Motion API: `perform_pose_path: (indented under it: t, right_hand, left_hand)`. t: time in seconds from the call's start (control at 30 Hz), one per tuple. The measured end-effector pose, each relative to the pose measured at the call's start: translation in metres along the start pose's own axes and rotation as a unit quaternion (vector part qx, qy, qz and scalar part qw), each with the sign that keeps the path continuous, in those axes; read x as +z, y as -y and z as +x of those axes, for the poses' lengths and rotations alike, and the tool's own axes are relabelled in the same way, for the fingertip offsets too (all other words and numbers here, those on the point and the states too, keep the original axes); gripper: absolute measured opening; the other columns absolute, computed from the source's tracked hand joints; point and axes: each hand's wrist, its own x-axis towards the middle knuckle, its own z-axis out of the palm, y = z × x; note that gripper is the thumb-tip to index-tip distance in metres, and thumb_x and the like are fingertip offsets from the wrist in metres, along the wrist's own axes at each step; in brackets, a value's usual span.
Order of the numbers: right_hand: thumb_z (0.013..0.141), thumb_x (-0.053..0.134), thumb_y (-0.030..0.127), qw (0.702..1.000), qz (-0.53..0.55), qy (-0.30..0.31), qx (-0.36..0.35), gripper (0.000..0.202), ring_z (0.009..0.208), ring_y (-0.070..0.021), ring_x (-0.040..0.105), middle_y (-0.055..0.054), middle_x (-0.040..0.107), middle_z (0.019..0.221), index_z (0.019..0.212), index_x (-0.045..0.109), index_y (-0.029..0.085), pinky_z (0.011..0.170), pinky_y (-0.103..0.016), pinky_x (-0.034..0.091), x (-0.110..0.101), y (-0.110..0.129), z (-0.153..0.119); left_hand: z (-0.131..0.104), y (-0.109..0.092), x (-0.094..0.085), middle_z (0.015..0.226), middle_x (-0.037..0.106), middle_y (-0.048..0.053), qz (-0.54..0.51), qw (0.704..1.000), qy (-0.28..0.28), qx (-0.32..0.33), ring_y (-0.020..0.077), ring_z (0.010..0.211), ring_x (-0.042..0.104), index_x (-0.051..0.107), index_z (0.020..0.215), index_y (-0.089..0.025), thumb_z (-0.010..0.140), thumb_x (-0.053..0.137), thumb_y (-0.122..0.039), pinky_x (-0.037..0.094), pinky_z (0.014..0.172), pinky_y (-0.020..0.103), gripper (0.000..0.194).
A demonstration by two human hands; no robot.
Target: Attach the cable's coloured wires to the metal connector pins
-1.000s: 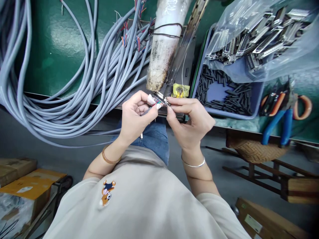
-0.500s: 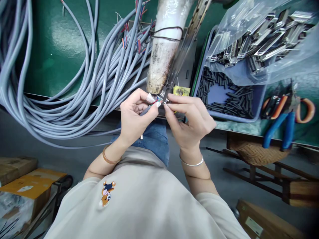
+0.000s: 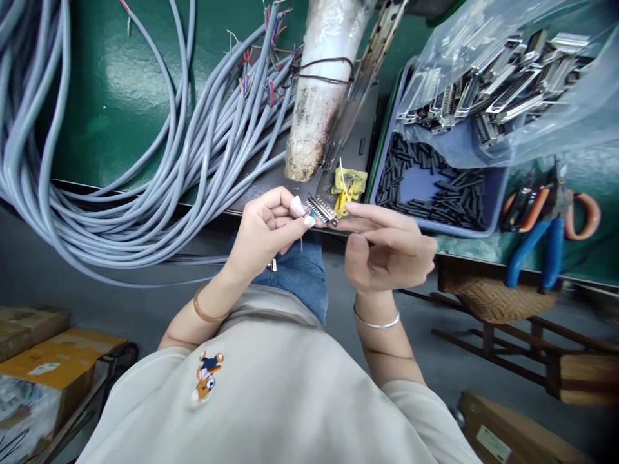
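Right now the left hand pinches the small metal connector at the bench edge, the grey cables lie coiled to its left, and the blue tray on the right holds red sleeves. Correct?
Not quite. The sleeves in the blue tray are black, not red, as the head view shows. The rest stands: the left hand pinches the small metal connector at the bench edge, and the grey cables lie coiled to its left.
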Motion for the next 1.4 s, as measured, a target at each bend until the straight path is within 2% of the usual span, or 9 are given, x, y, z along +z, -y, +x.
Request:
perform_pose_path:
  t: [0.2, 0.33, 0.47, 0.67, 0.83, 0.97, 1.13, 1.27, 1.4]
  right_hand:
    - [0.092, 0.071, 0.017, 0.998, 0.004, 0.057, -0.034, 0.013, 0.074, -0.0175, 0.08, -0.002, 0.084, 0.097, 0.097, 0.063, 0.026, 0.056, -0.026, 0.059, 0.0, 0.006, 0.0]
    - [0.097, 0.068, 0.025, 0.993, 0.052, 0.018, 0.108, 0.008, 0.056, -0.0109, 0.064, 0.006, 0.069, 0.077, 0.093, 0.061, 0.027, 0.05, -0.023, 0.05, 0.005, 0.018, 0.004]
    - [0.099, 0.068, 0.038, 0.941, 0.186, 0.056, 0.278, 0.022, 0.04, -0.0082, 0.042, 0.01, 0.052, 0.061, 0.087, 0.055, 0.026, 0.035, -0.022, 0.033, 0.002, 0.024, 0.01]
    - [0.096, 0.072, 0.027, 0.969, 0.014, 0.08, 0.234, 0.018, 0.045, -0.0058, 0.046, 0.009, 0.055, 0.064, 0.083, 0.06, 0.023, 0.042, -0.021, 0.036, -0.005, 0.038, 0.014]
    - [0.097, 0.072, 0.023, 0.988, -0.1, -0.028, 0.111, 0.005, 0.045, -0.0078, 0.05, 0.005, 0.065, 0.069, 0.093, 0.075, 0.025, 0.043, -0.026, 0.039, -0.007, 0.04, 0.011]
    - [0.1, 0.069, 0.034, 0.98, -0.025, -0.177, 0.084, 0.015, 0.037, -0.006, 0.044, 0.005, 0.065, 0.073, 0.113, 0.074, 0.029, 0.035, -0.025, 0.032, -0.006, 0.036, 0.012]
    - [0.099, 0.071, 0.022, 0.987, -0.038, -0.09, 0.131, 0.015, 0.072, -0.0162, 0.08, 0.002, 0.08, 0.086, 0.113, 0.071, 0.026, 0.067, -0.027, 0.066, -0.007, 0.037, 0.004]
    - [0.097, 0.074, 0.019, 0.988, -0.052, -0.003, 0.147, 0.006, 0.083, -0.0173, 0.082, 0.001, 0.082, 0.095, 0.1, 0.071, 0.024, 0.073, -0.028, 0.068, -0.008, 0.035, -0.006]
    - [0.098, 0.073, 0.02, 0.987, -0.04, -0.007, 0.157, 0.004, 0.07, -0.0143, 0.079, 0.002, 0.081, 0.091, 0.098, 0.07, 0.023, 0.06, -0.023, 0.062, -0.006, 0.032, -0.009]
  left_hand:
    - [-0.01, -0.013, -0.005, 0.065, 0.07, -0.003, -0.035, 0.988, 0.118, -0.094, 0.0042, 0.037, 0.046, 0.057, 0.086, -0.021, 0.072, 0.095, -0.049, 0.031, 0.032, 0.017, 0.049]
    - [-0.021, -0.01, -0.004, 0.064, 0.065, -0.006, -0.021, 0.997, 0.073, 0.0, 0.0054, 0.04, 0.053, 0.062, 0.092, -0.022, 0.077, 0.093, -0.045, 0.044, 0.039, 0.017, 0.042]
    - [-0.027, -0.001, -0.01, 0.075, 0.074, 0.001, 0.072, 0.984, 0.094, 0.136, 0.0102, 0.054, 0.066, 0.07, 0.085, -0.02, 0.086, 0.086, -0.038, 0.056, 0.052, 0.022, 0.024]
    - [-0.029, 0.016, -0.013, 0.082, 0.079, 0.005, 0.251, 0.904, 0.086, 0.334, 0.0147, 0.077, 0.074, 0.075, 0.083, -0.02, 0.095, 0.07, -0.017, 0.059, 0.074, 0.026, 0.013]
    - [-0.032, 0.014, -0.005, 0.072, 0.073, 0.0, 0.09, 0.99, 0.044, 0.103, 0.007, 0.048, 0.056, 0.066, 0.084, -0.019, 0.086, 0.084, -0.038, 0.044, 0.047, 0.02, 0.026]
    - [-0.025, 0.007, -0.011, 0.069, 0.073, 0.0, -0.066, 0.995, 0.058, -0.049, 0.0043, 0.036, 0.045, 0.06, 0.084, -0.019, 0.075, 0.091, -0.044, 0.03, 0.035, 0.019, 0.041]
    - [-0.019, 0.003, -0.018, 0.071, 0.075, 0.001, -0.131, 0.985, 0.069, -0.087, 0.0056, 0.037, 0.051, 0.061, 0.086, -0.018, 0.074, 0.086, -0.031, 0.033, 0.036, 0.018, 0.03]
    - [-0.019, 0.002, -0.017, 0.071, 0.076, 0.001, -0.138, 0.985, 0.055, -0.086, 0.0058, 0.038, 0.054, 0.063, 0.083, -0.016, 0.073, 0.078, -0.023, 0.036, 0.038, 0.017, 0.019]
    - [-0.02, 0.003, -0.019, 0.072, 0.076, 0.001, -0.14, 0.985, 0.055, -0.079, 0.0052, 0.038, 0.053, 0.063, 0.077, -0.015, 0.066, 0.072, -0.016, 0.037, 0.039, 0.017, 0.013]
